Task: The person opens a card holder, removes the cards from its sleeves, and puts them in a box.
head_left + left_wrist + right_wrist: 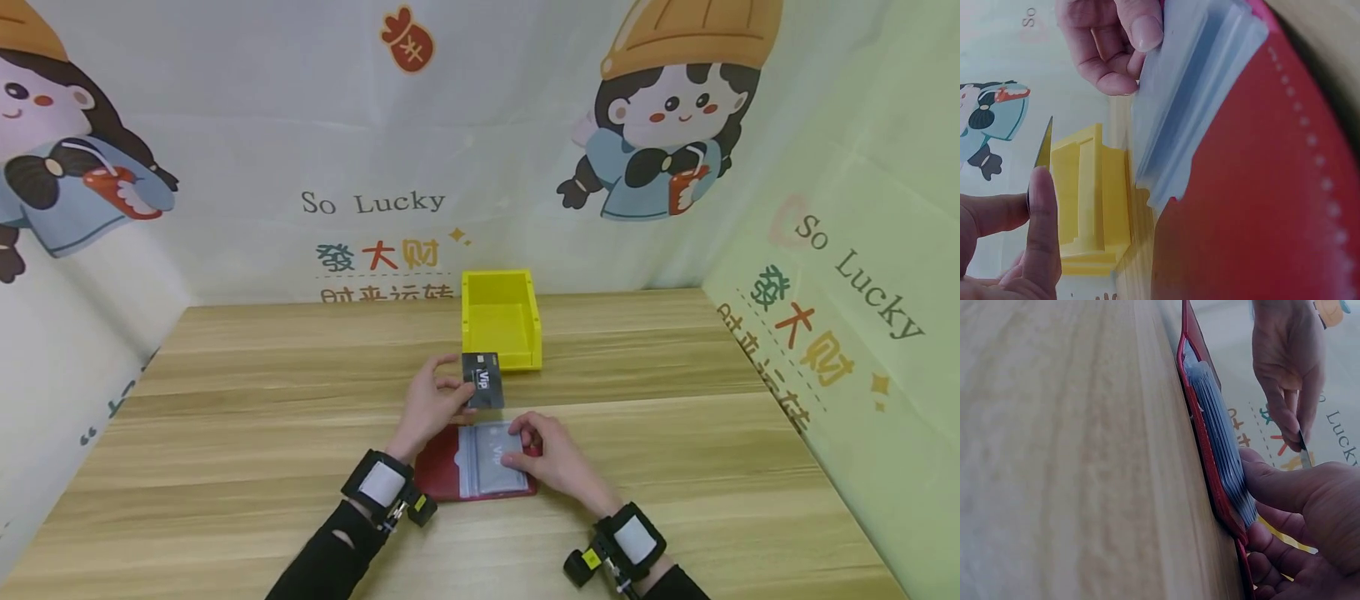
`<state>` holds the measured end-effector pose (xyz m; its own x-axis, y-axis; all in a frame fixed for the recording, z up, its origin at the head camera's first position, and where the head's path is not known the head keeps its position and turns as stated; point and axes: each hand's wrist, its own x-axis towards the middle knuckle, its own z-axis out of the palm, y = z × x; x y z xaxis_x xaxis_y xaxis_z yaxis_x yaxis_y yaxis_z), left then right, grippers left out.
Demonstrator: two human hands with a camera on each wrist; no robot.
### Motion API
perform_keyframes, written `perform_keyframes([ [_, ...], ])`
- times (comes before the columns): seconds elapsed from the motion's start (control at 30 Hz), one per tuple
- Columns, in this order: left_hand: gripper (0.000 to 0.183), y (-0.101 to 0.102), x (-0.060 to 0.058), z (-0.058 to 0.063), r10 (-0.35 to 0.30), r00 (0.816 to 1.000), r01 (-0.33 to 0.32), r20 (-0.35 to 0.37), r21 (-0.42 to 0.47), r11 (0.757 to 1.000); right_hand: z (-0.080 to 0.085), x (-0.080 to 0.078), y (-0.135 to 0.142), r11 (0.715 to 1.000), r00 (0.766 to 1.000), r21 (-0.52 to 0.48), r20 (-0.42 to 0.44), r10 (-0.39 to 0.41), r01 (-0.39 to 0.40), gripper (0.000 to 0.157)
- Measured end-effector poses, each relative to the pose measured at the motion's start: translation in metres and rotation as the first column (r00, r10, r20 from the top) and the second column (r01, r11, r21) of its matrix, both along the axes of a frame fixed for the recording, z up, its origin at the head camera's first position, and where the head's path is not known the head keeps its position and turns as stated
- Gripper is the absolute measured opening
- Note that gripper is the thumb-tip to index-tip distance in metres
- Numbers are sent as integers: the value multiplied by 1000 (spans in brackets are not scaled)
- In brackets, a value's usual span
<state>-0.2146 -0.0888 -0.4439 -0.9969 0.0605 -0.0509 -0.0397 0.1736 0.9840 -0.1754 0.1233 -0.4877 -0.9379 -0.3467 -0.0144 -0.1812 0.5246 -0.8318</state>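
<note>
My left hand (429, 408) pinches a dark grey "Vip" card (483, 381) between thumb and fingers, raised in front of the yellow bin (532, 333). In the left wrist view this card (1044, 147) appears nearly edge-on. Below it, a red card holder (437, 471) lies opened on the table, with a stack of clear plastic sleeves (495, 458). Faint "Vip" lettering shows through the top sleeve. At the holder's right edge, my right hand (558, 458) pinches the sleeves, thumb on top and fingers curled at the edge. Several sleeve layers (1219, 431) show from the side in the right wrist view.
The yellow bin stands at the back of the wooden table (262, 400), its open side toward me. Behind it hangs a printed cloth backdrop (480, 142), which continues along both sides.
</note>
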Motion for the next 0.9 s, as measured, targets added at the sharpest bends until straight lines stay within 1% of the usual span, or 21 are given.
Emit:
perform_keyframes([
  [0.1, 36, 6, -6, 0, 10, 996, -13, -84, -36, 999, -1, 0, 0, 1000, 1000, -2, -9, 5, -5, 31],
  [0.13, 29, 8, -8, 0, 6, 993, -13, -121, -56, 998, -1, 1, 0, 1000, 1000, -4, -10, 5, -5, 31],
  [0.2, 19, 12, -13, 0, 7, 986, -24, -169, -100, 995, -1, 1, 0, 1000, 1000, -5, -14, 5, -5, 31],
  [0.27, 15, 17, -17, 1, 8, 977, -45, -214, -168, 985, -2, 1, 0, 1000, 1000, -7, -19, 4, -4, 30],
  [0.33, 16, 22, -21, 1, 3, 969, -60, -246, -226, 972, -2, 1, 0, 1000, 1000, -6, -25, 3, -4, 30],
  [0.43, 19, 31, -29, 2, -7, 966, -69, -258, -281, 957, -2, 2, 1, 1000, 999, -3, -38, 6, -6, 29],
  [0.6, 26, 43, -41, 2, -36, 972, -36, -234, -298, 954, -2, 2, 2, 1000, 999, 4, -52, 14, -14, 29],
  [0.73, 30, 46, -44, -1, -62, 967, -31, -245, -358, 933, -2, 2, 1, 1000, 999, 4, -47, 12, -12, 29],
  [0.9, 29, 45, -45, -3, -103, 942, -56, -320, -450, 891, -2, 3, 1, 1000, 998, 6, -58, 7, -7, 29],
])
